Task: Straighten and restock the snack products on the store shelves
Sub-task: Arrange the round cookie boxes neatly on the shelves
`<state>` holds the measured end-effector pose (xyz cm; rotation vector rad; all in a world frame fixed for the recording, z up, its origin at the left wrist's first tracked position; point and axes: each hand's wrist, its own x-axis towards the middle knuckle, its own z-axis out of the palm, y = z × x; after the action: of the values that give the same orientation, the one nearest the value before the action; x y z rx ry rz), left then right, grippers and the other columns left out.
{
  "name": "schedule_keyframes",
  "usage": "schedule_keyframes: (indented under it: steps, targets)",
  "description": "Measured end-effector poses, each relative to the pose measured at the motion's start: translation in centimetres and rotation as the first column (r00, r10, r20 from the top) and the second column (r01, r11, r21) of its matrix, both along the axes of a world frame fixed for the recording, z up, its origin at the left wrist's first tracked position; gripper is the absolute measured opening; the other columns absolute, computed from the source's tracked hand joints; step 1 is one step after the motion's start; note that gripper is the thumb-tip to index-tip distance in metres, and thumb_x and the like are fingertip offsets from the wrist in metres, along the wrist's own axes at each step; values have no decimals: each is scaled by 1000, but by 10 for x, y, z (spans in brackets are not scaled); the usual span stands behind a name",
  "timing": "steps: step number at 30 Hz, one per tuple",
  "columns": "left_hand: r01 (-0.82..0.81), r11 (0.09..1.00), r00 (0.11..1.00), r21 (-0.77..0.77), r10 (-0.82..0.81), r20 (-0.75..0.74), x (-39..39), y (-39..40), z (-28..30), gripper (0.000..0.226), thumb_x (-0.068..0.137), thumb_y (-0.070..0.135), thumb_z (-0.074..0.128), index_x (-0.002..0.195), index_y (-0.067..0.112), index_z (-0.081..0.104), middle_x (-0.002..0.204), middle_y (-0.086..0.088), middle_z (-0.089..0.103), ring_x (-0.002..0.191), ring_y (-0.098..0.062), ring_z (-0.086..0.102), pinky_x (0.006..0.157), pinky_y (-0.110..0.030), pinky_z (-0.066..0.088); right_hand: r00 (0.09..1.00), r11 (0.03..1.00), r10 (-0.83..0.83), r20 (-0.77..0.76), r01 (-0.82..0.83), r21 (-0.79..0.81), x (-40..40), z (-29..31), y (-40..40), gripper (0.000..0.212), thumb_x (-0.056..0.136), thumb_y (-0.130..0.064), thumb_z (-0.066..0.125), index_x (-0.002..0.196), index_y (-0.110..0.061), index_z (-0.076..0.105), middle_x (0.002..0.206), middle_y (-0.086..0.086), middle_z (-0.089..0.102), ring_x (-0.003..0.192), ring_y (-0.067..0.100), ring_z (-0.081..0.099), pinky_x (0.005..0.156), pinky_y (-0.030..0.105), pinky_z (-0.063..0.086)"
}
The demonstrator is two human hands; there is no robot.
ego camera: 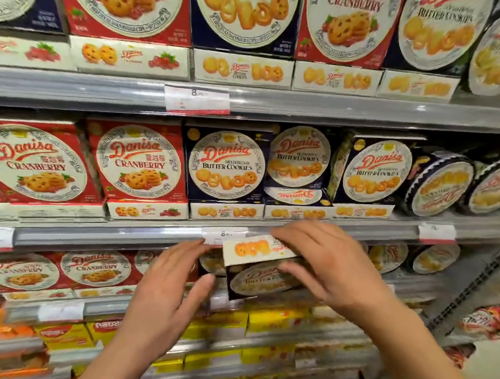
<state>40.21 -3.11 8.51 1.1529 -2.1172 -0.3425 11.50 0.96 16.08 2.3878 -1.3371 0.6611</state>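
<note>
A dark blue butter cookie box (259, 274) is tilted in front of the lower shelf, its white top side facing up. My right hand (323, 262) holds it from the right, fingers over the top edge and thumb across the front. My left hand (174, 281) is beside the box's left edge with fingers straight and thumb near its lower corner; whether it touches the box is unclear. On the middle shelf, one butter cookie box (294, 195) lies flat with its label upside down under an upright one (300, 157).
Red cranberry boxes (139, 162) fill the left of each shelf, blue butter cookie boxes (226, 165) the middle, round tins (440, 185) the right. Price tags (197, 99) hang on the grey shelf rails. Yellow packs (275, 321) sit on the shelves below.
</note>
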Motion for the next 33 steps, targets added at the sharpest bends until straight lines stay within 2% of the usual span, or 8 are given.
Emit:
schedule_keyframes:
  steps: [4,7,10,15,22,25,28,33]
  targets:
    - [-159,986,956,-46,166,242,-22,-9,-24,75,97,71,24,156,27,34,164,6,30,153,-17,23,122,-47,26,995,999,-34,88,38,-39,-48,33,-1,49,98,-42,56,139,-15,57,133,1,62,122,23,59,97,46,52]
    - [-227,970,901,-89,244,358,-34,-11,-36,76,96,67,26,157,22,33,167,1,23,154,-23,20,120,-52,29,992,991,-43,120,58,-119,-67,59,-6,51,94,-39,60,137,-11,58,131,4,64,120,23,61,99,45,52]
    - [-276,955,876,-114,298,379,-40,-11,-37,77,95,64,30,158,21,30,165,-1,27,153,-25,24,118,-53,34,989,981,-53,139,78,-177,-77,78,-17,49,96,-34,65,137,-10,58,130,7,64,120,25,61,100,43,51]
    - [-337,931,833,-139,364,417,-45,-11,-34,80,92,64,33,161,25,21,164,-1,29,150,-27,29,119,-52,32,990,984,-68,123,87,-154,-76,90,-39,53,93,-33,66,140,-15,54,132,4,61,120,25,59,93,50,53]
    - [-362,921,801,-143,386,458,-53,-10,-35,95,85,55,65,161,20,20,164,-6,29,151,-30,27,115,-53,38,990,980,-131,54,137,-145,-72,83,-58,53,92,-34,65,140,-15,53,131,5,61,114,27,60,89,48,55]
    - [-363,918,802,-161,395,447,-54,-11,-36,97,81,51,72,160,18,26,161,-8,34,148,-33,33,110,-53,43,986,972,-157,64,165,-164,-70,84,-62,52,93,-32,65,140,-14,52,132,7,62,120,27,59,101,47,50]
    - [-360,914,803,-186,406,437,-55,-11,-39,97,80,48,74,159,16,28,160,-9,35,147,-34,35,107,-53,45,974,945,-224,16,221,-240,-62,78,-64,54,92,-29,66,139,-9,51,143,13,56,134,33,51,116,55,36]
    - [-362,906,797,-220,423,430,-56,-12,-42,99,79,47,75,159,15,27,160,-10,36,146,-35,36,106,-53,45,930,908,-365,-47,344,-241,-51,68,-67,80,82,-37,78,147,-8,41,150,16,48,141,34,43,121,58,25]
